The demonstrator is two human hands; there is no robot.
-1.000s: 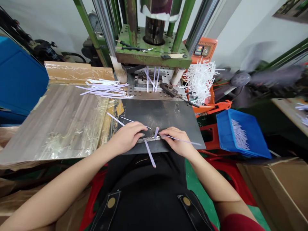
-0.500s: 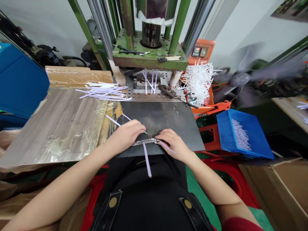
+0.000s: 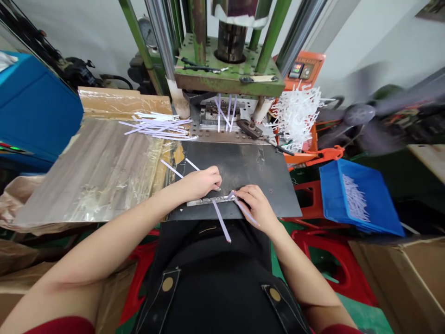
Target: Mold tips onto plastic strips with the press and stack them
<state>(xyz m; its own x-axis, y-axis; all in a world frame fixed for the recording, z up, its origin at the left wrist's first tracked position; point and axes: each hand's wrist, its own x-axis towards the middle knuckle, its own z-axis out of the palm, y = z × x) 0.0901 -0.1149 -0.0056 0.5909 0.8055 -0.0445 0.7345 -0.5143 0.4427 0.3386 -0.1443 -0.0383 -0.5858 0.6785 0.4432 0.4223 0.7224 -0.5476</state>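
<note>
A narrow metal bar with notches (image 3: 203, 201) lies across the dark metal plate (image 3: 239, 162) in front of me. My left hand (image 3: 205, 182) is just above the bar's middle, its fingers pinched together; what they hold, if anything, is too small to make out. My right hand (image 3: 255, 204) is closed at the bar's right end on a lavender strip (image 3: 247, 213), which runs down under the palm. A second lavender strip (image 3: 222, 223) sticks out from the bar toward my apron. Two more strips (image 3: 172, 169) poke out behind my left wrist.
A green press (image 3: 229, 83) stands ahead, with several strips at its lower block. Lavender strips (image 3: 156, 127) are piled at left on a taped board (image 3: 93, 167). White pieces (image 3: 297, 116) heap at right, near a blue bin (image 3: 382, 204) and a spinning fan (image 3: 359, 113).
My left hand has moved slightly right along the bar, uncovering the bar's left end. My right hand stays at the right end, where the strip now shows bent over the bar.
</note>
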